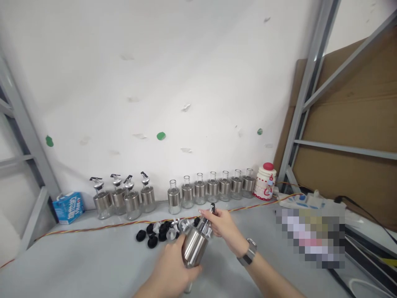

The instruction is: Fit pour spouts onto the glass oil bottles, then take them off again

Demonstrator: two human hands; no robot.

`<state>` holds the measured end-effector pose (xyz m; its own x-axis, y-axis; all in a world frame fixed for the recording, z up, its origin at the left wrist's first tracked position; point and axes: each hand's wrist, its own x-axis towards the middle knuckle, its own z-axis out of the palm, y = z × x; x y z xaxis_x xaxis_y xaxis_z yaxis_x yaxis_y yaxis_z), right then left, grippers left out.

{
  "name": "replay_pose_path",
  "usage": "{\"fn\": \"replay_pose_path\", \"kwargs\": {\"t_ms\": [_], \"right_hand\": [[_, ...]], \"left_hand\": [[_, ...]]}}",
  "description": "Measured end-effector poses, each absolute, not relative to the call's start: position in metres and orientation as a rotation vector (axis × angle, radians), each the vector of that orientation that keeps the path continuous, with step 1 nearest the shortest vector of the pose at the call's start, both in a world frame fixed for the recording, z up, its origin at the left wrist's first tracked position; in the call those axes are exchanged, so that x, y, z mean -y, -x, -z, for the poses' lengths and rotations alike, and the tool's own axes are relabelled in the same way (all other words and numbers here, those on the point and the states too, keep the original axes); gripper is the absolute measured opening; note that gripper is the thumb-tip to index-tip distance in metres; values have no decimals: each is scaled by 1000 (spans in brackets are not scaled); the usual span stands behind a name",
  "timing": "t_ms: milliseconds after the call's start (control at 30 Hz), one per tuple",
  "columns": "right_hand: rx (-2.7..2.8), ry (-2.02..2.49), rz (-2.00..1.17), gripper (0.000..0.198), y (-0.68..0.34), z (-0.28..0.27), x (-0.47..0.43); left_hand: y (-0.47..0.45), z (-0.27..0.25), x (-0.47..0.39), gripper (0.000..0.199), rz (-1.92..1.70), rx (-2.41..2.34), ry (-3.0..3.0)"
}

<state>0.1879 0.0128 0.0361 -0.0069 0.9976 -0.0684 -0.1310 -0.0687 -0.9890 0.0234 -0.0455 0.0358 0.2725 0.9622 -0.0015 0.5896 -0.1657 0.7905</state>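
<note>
My left hand (172, 265) is wrapped round a glass bottle with a steel sleeve (194, 246), which tilts with its neck up and to the right. At the neck, my right hand (223, 227) pinches a pourer stopper (212, 208) with a black tip; whether it is fully seated is hidden by the fingers. Just beyond the bottle lies a pile of loose black and clear stopper parts (163, 231). Farther back on the left stand several bottles with pourers fitted (132, 200). Several bottles with bare necks (200, 189) stand in a row to the right of them.
A blue carton (68, 208) stands at the back left. A white jar with a red lid (265, 182) ends the row on the right, near a power strip (299, 200) and cables. A twisted red and yellow wire (118, 224) crosses the grey table (93, 260). Metal posts flank both sides.
</note>
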Motion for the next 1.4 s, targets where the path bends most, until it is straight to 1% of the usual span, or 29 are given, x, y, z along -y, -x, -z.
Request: {"fn": "replay_pose_path", "kwargs": {"t_ms": [100,200,267,367,467,567,633,700,800,900,967,1067,1167,1267,1400], "right_hand": [[1067,1022,-1409,36,-190,-41,-9],[1071,775,-1455,27,-195,-47,-2],[1066,664,-1467,25,-197,-50,1],[1086,605,-1497,24,-199,-50,4],[1061,577,-1512,22,-198,-49,5],[925,605,-1479,22,-200,-49,-2],[824,676,-1399,26,-205,-46,-12],[800,803,-1304,31,-210,-41,-23],[979,1041,-1270,31,-210,-28,-32],[1204,1102,-1310,23,-197,-18,-26],[1440,1060,-1263,18,-186,-15,-17],[1731,1046,-1142,29,-175,-12,-5],[1751,1081,-1108,33,-171,-7,-3],[1724,1075,-1195,37,-173,-3,-9],[1650,891,-1550,45,-184,-11,-16]], "left_hand": [[-18,-37,45,49,-652,-1127,-1441],[-9,-35,43,43,-542,-781,-1066],[-4,-31,40,39,-494,-570,-961],[0,-26,35,42,-434,-407,-880],[1,-25,33,42,-435,-386,-881],[2,-25,34,39,-468,-472,-959],[1,-24,35,44,-485,-586,-1053],[-2,-25,36,54,-534,-691,-1129],[-7,-26,35,57,-685,-819,-1077],[-8,-26,33,50,-843,-886,-931],[-8,-26,32,41,-902,-809,-855],[-9,-26,32,29,-954,-679,-758],[-13,-26,33,22,-991,-698,-689],[-14,-27,31,22,-1003,-715,-660],[-11,-29,25,23,-1026,-645,-614]]}}
